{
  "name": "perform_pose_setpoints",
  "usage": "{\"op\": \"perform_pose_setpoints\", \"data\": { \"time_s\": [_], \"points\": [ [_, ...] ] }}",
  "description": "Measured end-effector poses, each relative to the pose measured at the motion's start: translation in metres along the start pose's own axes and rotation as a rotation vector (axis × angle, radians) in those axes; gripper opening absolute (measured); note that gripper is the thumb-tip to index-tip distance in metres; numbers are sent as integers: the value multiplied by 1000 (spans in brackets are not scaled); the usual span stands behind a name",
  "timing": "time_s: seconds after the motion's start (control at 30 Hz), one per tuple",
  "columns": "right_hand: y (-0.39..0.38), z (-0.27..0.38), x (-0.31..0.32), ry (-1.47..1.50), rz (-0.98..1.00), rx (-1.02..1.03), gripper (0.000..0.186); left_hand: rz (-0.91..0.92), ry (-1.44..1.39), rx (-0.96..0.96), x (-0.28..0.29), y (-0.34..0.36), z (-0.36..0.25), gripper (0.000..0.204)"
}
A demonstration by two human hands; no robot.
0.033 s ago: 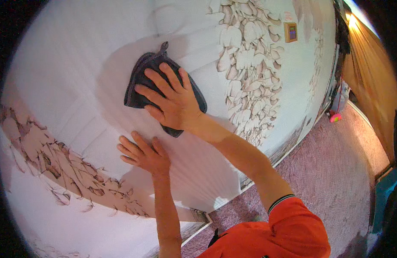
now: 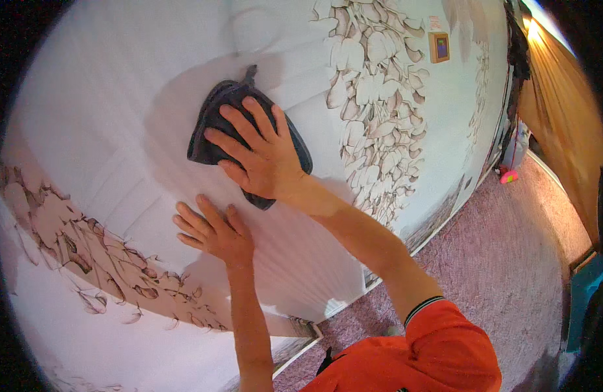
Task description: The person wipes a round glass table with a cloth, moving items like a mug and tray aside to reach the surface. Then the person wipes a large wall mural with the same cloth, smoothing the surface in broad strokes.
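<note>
The right hand [image 2: 262,160] presses a dark grey cloth [image 2: 213,124] flat against the leaf-patterned wall [image 2: 105,98], fingers spread. Just below the cloth, the left hand [image 2: 213,232] rests, seemingly flat, 4 fingers slightly apart.

Person's body enters from lower right of frame. Orange short-sleeved shirt [image 2: 419,356], bright, plain weave. Sleeve cuff [image 2: 424,305] edged with a dark band and thin pale stripe. Both forearms bare; no watch, rings or gloves visible on left hand [image 2: 213,232] or right hand [image 2: 262,157].
</note>
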State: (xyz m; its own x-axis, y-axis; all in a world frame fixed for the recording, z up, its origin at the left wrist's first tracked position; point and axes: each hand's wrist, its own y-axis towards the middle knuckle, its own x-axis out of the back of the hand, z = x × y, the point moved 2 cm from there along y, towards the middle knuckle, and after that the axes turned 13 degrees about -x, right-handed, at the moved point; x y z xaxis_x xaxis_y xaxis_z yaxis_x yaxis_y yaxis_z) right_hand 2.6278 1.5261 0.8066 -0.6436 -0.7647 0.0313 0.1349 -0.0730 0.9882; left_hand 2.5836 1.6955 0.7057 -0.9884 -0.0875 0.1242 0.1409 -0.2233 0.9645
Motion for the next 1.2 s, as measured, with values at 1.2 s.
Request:
{"op": "perform_pose_setpoints", "data": {
  "time_s": [1.2],
  "points": [
    [37,-33,11,-154,-280,-265,58,-68,-97,-69,8,50,5,53]
  ]
}}
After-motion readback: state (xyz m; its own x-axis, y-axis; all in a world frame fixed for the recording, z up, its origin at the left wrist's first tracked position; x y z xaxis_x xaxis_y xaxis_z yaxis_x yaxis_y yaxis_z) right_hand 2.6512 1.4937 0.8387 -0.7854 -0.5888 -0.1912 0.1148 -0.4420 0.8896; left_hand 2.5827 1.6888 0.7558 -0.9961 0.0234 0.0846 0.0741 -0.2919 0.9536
